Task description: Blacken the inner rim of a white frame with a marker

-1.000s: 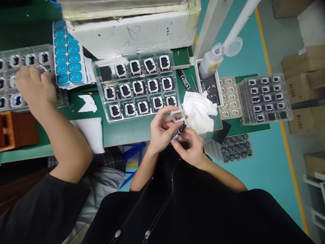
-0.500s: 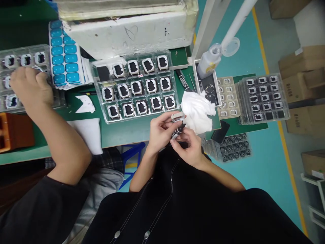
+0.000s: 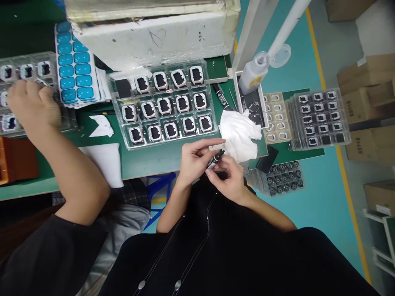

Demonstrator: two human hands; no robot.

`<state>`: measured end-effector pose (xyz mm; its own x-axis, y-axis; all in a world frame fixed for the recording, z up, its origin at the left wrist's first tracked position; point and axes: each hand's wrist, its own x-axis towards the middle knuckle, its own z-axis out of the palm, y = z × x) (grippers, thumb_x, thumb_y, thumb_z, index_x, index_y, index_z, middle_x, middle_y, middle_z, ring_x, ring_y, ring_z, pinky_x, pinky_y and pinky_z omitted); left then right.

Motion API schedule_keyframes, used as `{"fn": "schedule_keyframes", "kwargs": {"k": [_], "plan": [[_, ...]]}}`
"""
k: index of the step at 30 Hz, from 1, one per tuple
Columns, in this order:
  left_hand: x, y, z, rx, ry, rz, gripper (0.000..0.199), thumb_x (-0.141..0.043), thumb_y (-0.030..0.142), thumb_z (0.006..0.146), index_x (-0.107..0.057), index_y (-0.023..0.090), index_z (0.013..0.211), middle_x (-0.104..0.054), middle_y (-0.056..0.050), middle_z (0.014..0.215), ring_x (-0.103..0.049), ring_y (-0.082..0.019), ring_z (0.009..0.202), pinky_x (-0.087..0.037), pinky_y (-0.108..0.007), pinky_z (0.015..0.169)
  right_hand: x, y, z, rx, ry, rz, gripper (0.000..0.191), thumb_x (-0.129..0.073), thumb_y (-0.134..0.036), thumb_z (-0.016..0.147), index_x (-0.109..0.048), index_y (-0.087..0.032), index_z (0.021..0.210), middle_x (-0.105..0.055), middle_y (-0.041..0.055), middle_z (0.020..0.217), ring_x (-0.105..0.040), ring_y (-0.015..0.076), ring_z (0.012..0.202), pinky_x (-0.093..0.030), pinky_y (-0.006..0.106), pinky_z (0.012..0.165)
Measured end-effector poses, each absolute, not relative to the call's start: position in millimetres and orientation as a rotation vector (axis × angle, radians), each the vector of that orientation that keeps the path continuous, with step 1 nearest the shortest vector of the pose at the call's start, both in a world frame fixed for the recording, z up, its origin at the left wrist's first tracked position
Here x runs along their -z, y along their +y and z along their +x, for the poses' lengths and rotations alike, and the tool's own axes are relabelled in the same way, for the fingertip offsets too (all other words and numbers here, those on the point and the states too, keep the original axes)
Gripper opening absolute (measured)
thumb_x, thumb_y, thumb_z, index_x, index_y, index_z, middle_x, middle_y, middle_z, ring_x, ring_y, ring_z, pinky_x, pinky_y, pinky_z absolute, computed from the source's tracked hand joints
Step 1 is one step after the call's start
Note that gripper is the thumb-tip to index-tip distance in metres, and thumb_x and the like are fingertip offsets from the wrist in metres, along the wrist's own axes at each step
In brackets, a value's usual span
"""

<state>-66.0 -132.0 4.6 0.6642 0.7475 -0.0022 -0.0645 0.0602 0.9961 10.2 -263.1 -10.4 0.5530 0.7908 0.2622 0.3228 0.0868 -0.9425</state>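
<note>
My left hand (image 3: 193, 162) is closed on a small light-coloured watch-case frame (image 3: 217, 146), pinched between thumb and fingers and seen edge-on. Just below it, my right hand (image 3: 231, 177) grips a black marker pen (image 3: 214, 160), its dark tip pointing up toward the frame. Left thumb and pen are very close; whether they touch I cannot tell. Beyond my hands on the green table lies a clear plastic tray (image 3: 163, 142) of similar frames with black openings. A crumpled white cloth (image 3: 240, 133) lies by my right hand.
At left, a co-worker's hand (image 3: 33, 105) reaches over another tray (image 3: 51, 53). Sheets of blue stickers (image 3: 75, 70), a second marker (image 3: 221, 97), a bottle (image 3: 253, 76) in a white box and a large foam block (image 3: 154, 43) surround the work area. Stacked trays (image 3: 319, 119) stand right.
The frame in my left hand has turned from showing its opening to edge-on. My right hand keeps the marker in nearly the same place. The whole view has shifted slightly.
</note>
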Motion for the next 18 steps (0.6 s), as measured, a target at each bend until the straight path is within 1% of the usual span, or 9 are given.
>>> {"fn": "schedule_keyframes", "kwargs": {"k": [4, 8, 12, 18], "plan": [[-3.7, -130.8, -66.6, -0.684, 0.608, 1.393, 0.016, -0.079, 0.019, 0.091, -0.088, 0.024, 0.102, -0.085, -0.007, 0.111, -0.081, -0.019, 0.085, -0.064, -0.023, 0.062, 12.0, -263.9, 9.6, -0.446, -0.997, -1.505, 0.036, -0.079, -0.030, 0.095, -0.060, -0.027, 0.126, -0.073, 0.0000, 0.092, -0.077, 0.0177, 0.077, -0.073, 0.033, 0.074], [-2.8, -130.3, -66.1, -0.683, 0.600, 1.398, 0.018, -0.077, 0.016, 0.090, -0.088, 0.024, 0.101, -0.085, -0.008, 0.112, -0.081, -0.019, 0.089, -0.065, -0.023, 0.063, 12.2, -263.3, 9.1, -0.440, -0.995, -1.498, 0.035, -0.078, -0.030, 0.096, -0.059, -0.027, 0.126, -0.073, -0.0002, 0.091, -0.076, 0.0168, 0.077, -0.072, 0.032, 0.075], [-3.3, -129.8, -65.1, -0.703, 0.569, 1.398, 0.020, -0.075, 0.012, 0.088, -0.088, 0.024, 0.098, -0.085, -0.008, 0.112, -0.082, -0.021, 0.098, -0.065, -0.023, 0.067, 11.1, -263.1, 9.6, -0.459, -0.983, -1.493, 0.034, -0.079, -0.029, 0.096, -0.060, -0.027, 0.123, -0.073, -0.0010, 0.091, -0.076, 0.0164, 0.077, -0.072, 0.032, 0.076], [-5.1, -130.3, -64.7, -0.700, 0.565, 1.417, 0.015, -0.076, 0.014, 0.089, -0.087, 0.022, 0.096, -0.086, -0.008, 0.110, -0.083, -0.022, 0.098, -0.067, -0.026, 0.071, 13.6, -264.0, 9.2, -0.470, -0.979, -1.512, 0.034, -0.078, -0.033, 0.097, -0.059, -0.027, 0.124, -0.074, 0.0007, 0.093, -0.078, 0.0171, 0.078, -0.073, 0.032, 0.076]]}}
